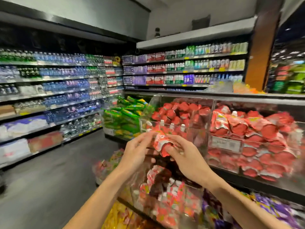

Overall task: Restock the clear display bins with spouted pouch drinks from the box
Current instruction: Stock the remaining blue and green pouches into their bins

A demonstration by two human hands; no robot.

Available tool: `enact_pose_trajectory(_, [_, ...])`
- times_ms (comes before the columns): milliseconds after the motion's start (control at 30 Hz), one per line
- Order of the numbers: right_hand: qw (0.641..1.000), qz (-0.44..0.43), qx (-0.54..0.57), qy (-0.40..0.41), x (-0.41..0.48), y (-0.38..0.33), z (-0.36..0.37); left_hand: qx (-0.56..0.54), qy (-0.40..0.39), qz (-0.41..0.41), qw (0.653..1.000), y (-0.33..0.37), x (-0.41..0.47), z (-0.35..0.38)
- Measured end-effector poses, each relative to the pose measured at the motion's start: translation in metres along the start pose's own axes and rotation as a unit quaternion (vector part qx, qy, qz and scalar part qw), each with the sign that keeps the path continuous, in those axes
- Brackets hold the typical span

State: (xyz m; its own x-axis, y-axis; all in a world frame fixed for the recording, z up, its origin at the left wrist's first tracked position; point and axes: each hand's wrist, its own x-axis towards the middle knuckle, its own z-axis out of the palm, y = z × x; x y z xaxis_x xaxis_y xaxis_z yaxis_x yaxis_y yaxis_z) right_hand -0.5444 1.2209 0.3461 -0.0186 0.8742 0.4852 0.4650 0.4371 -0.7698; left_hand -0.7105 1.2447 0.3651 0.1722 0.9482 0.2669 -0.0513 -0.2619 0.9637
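- Stack of green foil pouches (123,116), at 10 o'clock from the hands: just beside the red stock. A misdirected drop could have landed the drink among the wrong flavour.
- Left hand (137,151), at 6 o'clock in the view: fingers and thumb closed on the left edge of the held pouch. Motion blur made the firmness of the grip uncertain.
- Red-and-white spouted foil pouch (162,144), centre of view: held between both hands, in the air, above the lower bin and in front of the upper one, and not yet in either. Its crumpled foil looked slick, so it could have slipped if one hand let go too soon.
- Right hand (186,159): fingertips pinched the pouch's lower right edge. A tight squeeze risked bursting a seam.
- Clear acrylic upper bin (194,134), at 12 o'clock from the hands: red pouches with white caps stood at its front. Another pouch pushed in could have tipped them.
- Clear acrylic lower bin (137,195), at 6 o'clock from the pouch: part filled, and the likelier target. A dropped pouch could have bounced off its rim to the floor.
- Clear acrylic right-hand bin (212,133), at 3 o'clock: heaped above its front wall and prone to spilling if jostled.
- Supply box: not identifiable in this view.
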Motion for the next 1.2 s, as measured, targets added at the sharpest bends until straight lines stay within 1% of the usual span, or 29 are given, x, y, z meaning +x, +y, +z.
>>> enact_pose_trajectory(33, [1.0,0.003,-0.002,0.008,0.013,0.0,0.011,0.01,0.004,0.014,1.0,-0.003,0.021,-0.012])
enact_pose_trajectory(100, [1.0,0.013,0.0,0.023,0.037,0.002,0.028,0.07,-0.001,0.053,0.996,-0.009,0.057,-0.032])
enact_pose_trajectory(133, [0.999,0.015,0.001,0.038,0.048,0.002,0.035,0.1,-0.018,0.066,0.993,-0.01,0.074,-0.039])
enact_pose_trajectory(200, [0.998,0.016,-0.005,0.055,0.07,-0.002,0.042,0.122,-0.065,0.096,0.986,-0.008,0.108,-0.047])
enact_pose_trajectory(300, [0.995,0.009,-0.003,0.102,0.111,-0.005,0.039,0.186,-0.103,0.174,0.962,0.004,0.158,-0.052])
enact_pose_trajectory(367, [0.989,0.044,0.037,0.139,0.136,-0.008,0.029,0.234,-0.126,0.202,0.943,0.013,0.193,-0.053])
enact_pose_trajectory(400, [0.984,0.059,0.027,0.167,0.147,-0.009,0.023,0.265,-0.136,0.211,0.931,0.016,0.21,-0.053])
enact_pose_trajectory(467, [0.972,0.074,-0.079,0.21,0.163,-0.006,0.013,0.352,-0.167,0.223,0.893,0.019,0.239,-0.049])
enact_pose_trajectory(500, [0.964,0.076,-0.134,0.217,0.169,-0.003,0.01,0.379,-0.202,0.221,0.876,0.018,0.249,-0.045])
enact_pose_trajectory(567, [0.952,0.086,-0.214,0.2,0.178,0.006,0.008,0.415,-0.284,0.202,0.841,0.012,0.264,-0.037])
enact_pose_trajectory(633, [0.936,0.107,-0.302,0.148,0.185,0.016,0.006,0.448,-0.341,0.187,0.805,0.006,0.273,-0.031])
enact_pose_trajectory(700, [0.914,0.145,-0.368,0.086,0.189,0.021,0.004,0.448,-0.38,0.168,0.792,0.004,0.28,-0.028])
enact_pose_trajectory(767, [0.908,0.179,-0.376,0.042,0.19,0.025,0.004,0.458,-0.386,0.167,0.783,0.003,0.284,-0.028])
enact_pose_trajectory(867, [0.902,0.213,-0.376,0.003,0.196,0.034,0.011,0.504,-0.394,0.169,0.75,-0.009,0.29,-0.029])
enact_pose_trajectory(1000, [0.893,0.217,-0.394,0.006,0.205,0.042,0.023,0.529,-0.396,0.145,0.737,-0.021,0.298,-0.03])
enact_pose_trajectory(1100, [0.894,0.229,-0.386,-0.001,0.207,0.044,0.025,0.568,-0.394,0.132,0.71,-0.028,0.304,-0.027])
enact_pose_trajectory(1200, [0.904,0.223,-0.364,0.007,0.199,0.041,0.025,0.597,-0.4,0.127,0.684,-0.029,0.304,-0.023])
